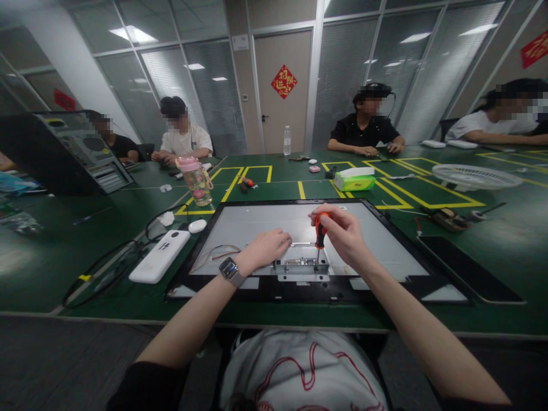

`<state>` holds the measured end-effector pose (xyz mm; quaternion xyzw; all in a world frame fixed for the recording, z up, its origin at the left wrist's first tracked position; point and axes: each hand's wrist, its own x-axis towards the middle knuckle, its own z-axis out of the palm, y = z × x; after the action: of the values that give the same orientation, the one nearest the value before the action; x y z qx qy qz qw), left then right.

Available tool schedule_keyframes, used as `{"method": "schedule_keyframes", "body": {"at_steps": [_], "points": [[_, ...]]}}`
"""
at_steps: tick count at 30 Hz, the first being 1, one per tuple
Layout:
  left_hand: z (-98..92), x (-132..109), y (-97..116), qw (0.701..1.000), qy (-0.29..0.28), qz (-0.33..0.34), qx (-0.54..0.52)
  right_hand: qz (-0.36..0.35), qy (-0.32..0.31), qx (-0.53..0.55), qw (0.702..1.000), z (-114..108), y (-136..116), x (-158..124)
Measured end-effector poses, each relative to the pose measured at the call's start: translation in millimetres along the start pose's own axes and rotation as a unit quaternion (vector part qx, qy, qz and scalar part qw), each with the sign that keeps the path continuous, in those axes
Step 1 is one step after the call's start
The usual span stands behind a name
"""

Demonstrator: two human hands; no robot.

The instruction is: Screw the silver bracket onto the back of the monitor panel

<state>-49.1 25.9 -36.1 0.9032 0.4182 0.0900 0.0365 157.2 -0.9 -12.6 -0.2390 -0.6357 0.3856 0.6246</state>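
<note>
While right hand (343, 233) grips screwdriver (320, 233), left hand (264, 250) by metal bracket (295, 277), grip unclear

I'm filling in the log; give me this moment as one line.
right hand: holds screwdriver, tip down at bracket | left hand: at bracket's left end, contact unclear | panel: flat on table

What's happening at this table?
The person's right hand holds an orange-and-black screwdriver nearly upright, its shaft pointing down at a silver metal bracket on a flat, black-framed grey panel. The left hand is at the bracket's left end; whether it grips anything is unclear. The panel lies on the green table, with a white rectangular device to its left.
</note>
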Motion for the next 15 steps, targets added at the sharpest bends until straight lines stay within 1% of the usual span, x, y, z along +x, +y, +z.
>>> {"method": "schedule_keyframes", "body": {"at_steps": [3,7,10,15], "points": [[0.3,-0.2,-0.4,1.0,0.002,0.002,-0.002,-0.013,-0.01,-0.026,1.0,2.2,-2.5,-1.7],[-0.1,-0.6,-0.6,1.0,0.003,0.003,0.002,-0.061,-0.008,-0.127,0.99,4.4,-5.0,-4.6],[-0.9,-0.4,0.3,1.0,-0.003,-0.003,0.009,-0.094,-0.02,-0.175,0.98,4.3,-3.3,-5.7],[-1.8,-0.3,1.6,1.0,-0.006,-0.006,0.006,-0.157,0.018,-0.261,0.952,6.7,-3.4,-3.9]]}}
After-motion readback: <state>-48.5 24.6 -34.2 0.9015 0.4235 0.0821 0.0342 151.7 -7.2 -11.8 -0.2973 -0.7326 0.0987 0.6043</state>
